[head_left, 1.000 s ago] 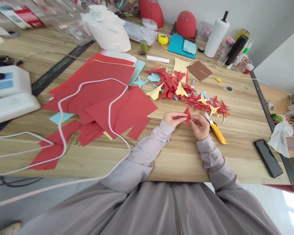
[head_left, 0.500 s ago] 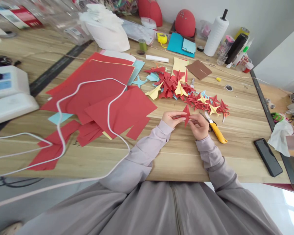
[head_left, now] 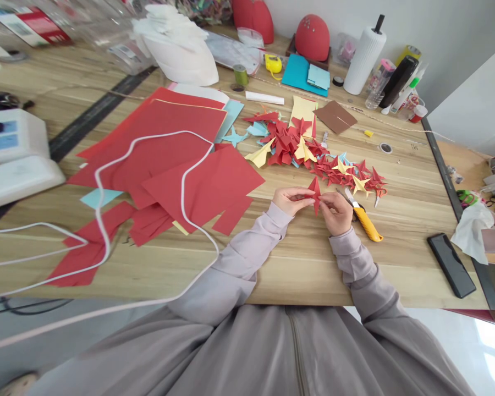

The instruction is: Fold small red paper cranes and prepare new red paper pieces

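A small folded piece of red paper (head_left: pixel 315 190), pointed at top and bottom, is held upright between my two hands above the wooden table. My left hand (head_left: pixel 291 199) pinches its left side between thumb and fingers. On the other side, my right hand (head_left: pixel 336 212) grips it with thumb and forefinger, the remaining fingers curled. Just beyond lies a pile of folded red paper pieces (head_left: pixel 284 143), with pale yellow and light blue ones among them. Beside my right hand rests a yellow utility knife (head_left: pixel 367 223), and the orange-handled scissors (head_left: pixel 380 193) lie partly under the pile.
Red paper sheets (head_left: pixel 206 181) cover the table to the left, crossed by a white cable (head_left: pixel 183 192). A black phone (head_left: pixel 451 264) lies near the right edge. Towards the back stand a white ribbed bottle (head_left: pixel 363 60), a yellow tape measure (head_left: pixel 273 65) and a tissue pack (head_left: pixel 181 55).
The red folded paper has shifted very slightly to the right between my fingers, and my right hand has moved a touch with it. Both hands keep their hold.
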Action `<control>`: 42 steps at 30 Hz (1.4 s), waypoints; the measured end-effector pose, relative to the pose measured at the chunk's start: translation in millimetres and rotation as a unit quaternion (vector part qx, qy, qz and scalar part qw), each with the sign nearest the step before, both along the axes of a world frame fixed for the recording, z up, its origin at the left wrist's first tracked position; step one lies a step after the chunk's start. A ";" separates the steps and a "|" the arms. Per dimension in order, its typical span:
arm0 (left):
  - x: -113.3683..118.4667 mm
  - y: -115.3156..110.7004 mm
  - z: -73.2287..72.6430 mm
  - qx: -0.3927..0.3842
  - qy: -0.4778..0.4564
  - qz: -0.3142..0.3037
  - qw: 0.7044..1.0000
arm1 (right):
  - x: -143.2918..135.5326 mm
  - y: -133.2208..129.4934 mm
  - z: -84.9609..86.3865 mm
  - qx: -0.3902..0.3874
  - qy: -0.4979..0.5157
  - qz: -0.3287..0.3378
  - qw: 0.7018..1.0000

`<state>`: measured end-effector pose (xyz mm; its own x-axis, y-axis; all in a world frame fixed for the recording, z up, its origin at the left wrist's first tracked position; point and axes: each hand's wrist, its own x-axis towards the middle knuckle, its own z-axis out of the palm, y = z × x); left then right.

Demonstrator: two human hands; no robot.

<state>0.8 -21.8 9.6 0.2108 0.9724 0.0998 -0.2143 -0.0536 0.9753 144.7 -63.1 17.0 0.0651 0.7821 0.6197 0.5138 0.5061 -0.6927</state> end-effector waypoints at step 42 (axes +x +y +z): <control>7.3 -3.8 -3.6 -0.048 -0.027 0.017 0.998 | -1.8 6.2 -11.0 -0.244 0.307 0.096 0.915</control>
